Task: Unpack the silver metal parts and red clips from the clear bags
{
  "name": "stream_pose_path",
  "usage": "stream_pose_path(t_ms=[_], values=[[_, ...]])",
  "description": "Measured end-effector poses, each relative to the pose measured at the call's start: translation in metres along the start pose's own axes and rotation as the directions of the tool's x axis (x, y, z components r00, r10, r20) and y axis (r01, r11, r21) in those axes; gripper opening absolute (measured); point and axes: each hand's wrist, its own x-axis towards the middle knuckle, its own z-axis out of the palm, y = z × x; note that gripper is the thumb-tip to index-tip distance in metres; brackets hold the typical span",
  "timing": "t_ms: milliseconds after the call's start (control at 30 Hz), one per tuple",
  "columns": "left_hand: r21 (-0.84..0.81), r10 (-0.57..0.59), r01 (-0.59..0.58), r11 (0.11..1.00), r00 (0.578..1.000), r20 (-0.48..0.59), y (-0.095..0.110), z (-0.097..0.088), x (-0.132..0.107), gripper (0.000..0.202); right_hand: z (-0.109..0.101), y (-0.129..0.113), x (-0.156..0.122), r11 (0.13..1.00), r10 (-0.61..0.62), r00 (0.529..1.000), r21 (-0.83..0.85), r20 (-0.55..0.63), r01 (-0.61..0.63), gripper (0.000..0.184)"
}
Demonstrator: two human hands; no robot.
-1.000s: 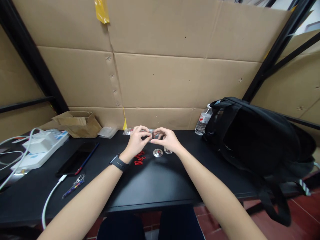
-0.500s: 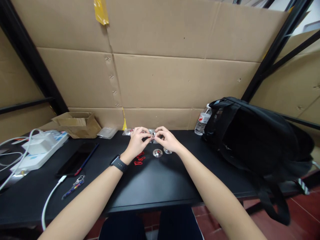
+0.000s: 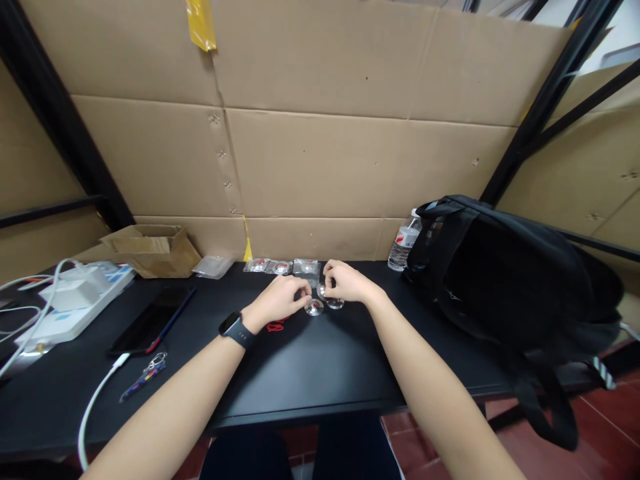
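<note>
My left hand [image 3: 281,298], with a black watch on the wrist, rests low on the black table [image 3: 310,360], fingers curled and pinched at a small round silver disc [image 3: 315,307]. My right hand [image 3: 347,283] is closed in a pinch just above a second small clear round piece [image 3: 335,304]; what its fingertips hold is too small to name. Red clips [image 3: 274,326] lie partly hidden under my left wrist. A row of small clear packets [image 3: 280,267] lies just behind my hands.
A black backpack [image 3: 510,273] fills the right side, with a water bottle [image 3: 403,245] beside it. At left lie a phone [image 3: 153,319], keys [image 3: 145,375], a white cable [image 3: 95,403], a power strip with chargers [image 3: 70,300] and a cardboard box [image 3: 153,248]. Cardboard walls stand behind.
Both hands have come down from a raised pinch together to the table, beside the two round pieces. The clear packets behind them are now uncovered.
</note>
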Motion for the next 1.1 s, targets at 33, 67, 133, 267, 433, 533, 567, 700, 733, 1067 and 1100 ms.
stream_pose_path(t_ms=[33, 67, 133, 267, 433, 533, 567, 700, 733, 1067, 1100], values=[[-0.003, -0.004, 0.004, 1.0, 1.0, 0.001, 0.0, 0.001, 0.0, 0.013, -0.002, 0.0, -0.001, 1.0, 0.022, 0.999, -0.019, 0.026, -0.021, 0.007], [-0.008, 0.004, -0.004, 1.0, 1.0, 0.007, 0.0, 0.002, 0.0, 0.014, -0.004, 0.0, -0.002, 0.998, 0.057, 0.997, -0.042, 0.049, -0.055, 0.007], [-0.012, 0.034, -0.034, 0.999, 0.999, 0.02, 0.001, 0.005, 0.0, 0.017, -0.009, -0.001, -0.004, 0.988, 0.136, 0.987, -0.088, 0.082, -0.129, 0.009], [0.002, 0.019, -0.019, 1.0, 0.999, -0.049, 0.008, 0.015, 0.003, 0.031, -0.014, -0.003, -0.004, 0.997, 0.071, 0.993, -0.012, 0.098, -0.07, 0.007], [0.021, -0.076, 0.078, 0.997, 0.993, -0.094, 0.016, 0.024, 0.005, 0.032, -0.012, -0.01, -0.001, 0.986, -0.086, 0.996, 0.148, 0.037, 0.08, 0.005], [0.025, -0.09, 0.093, 0.995, 0.991, -0.094, 0.014, 0.024, 0.005, 0.03, -0.012, -0.01, 0.001, 0.98, -0.1, 0.994, 0.171, -0.04, 0.105, 0.006], [0.005, -0.098, 0.099, 0.995, 0.989, -0.108, 0.013, 0.023, 0.005, 0.029, -0.012, -0.01, 0.001, 0.98, -0.095, 0.994, 0.171, -0.063, 0.104, 0.005], [-0.094, -0.114, 0.103, 0.99, 0.986, -0.122, 0.007, 0.018, 0.005, 0.023, -0.016, -0.004, -0.001, 0.993, -0.029, 0.999, 0.117, -0.045, 0.034, 0.004], [-0.096, -0.092, 0.084, 0.992, 0.992, -0.087, 0.005, 0.017, 0.005, 0.023, -0.017, -0.002, -0.001, 0.996, 0.003, 1.0, 0.092, -0.008, -0.003, 0.004], [0.054, 0.132, -0.135, 0.989, 0.989, 0.064, 0.003, 0.02, 0.003, 0.012, -0.018, 0.007, -0.006, 0.975, 0.22, 0.958, -0.029, 0.186, -0.219, 0.005], [0.077, 0.131, -0.136, 0.988, 0.989, 0.066, 0.003, 0.02, 0.004, 0.013, -0.017, 0.008, -0.006, 0.978, 0.207, 0.96, -0.01, 0.188, -0.209, 0.006]])
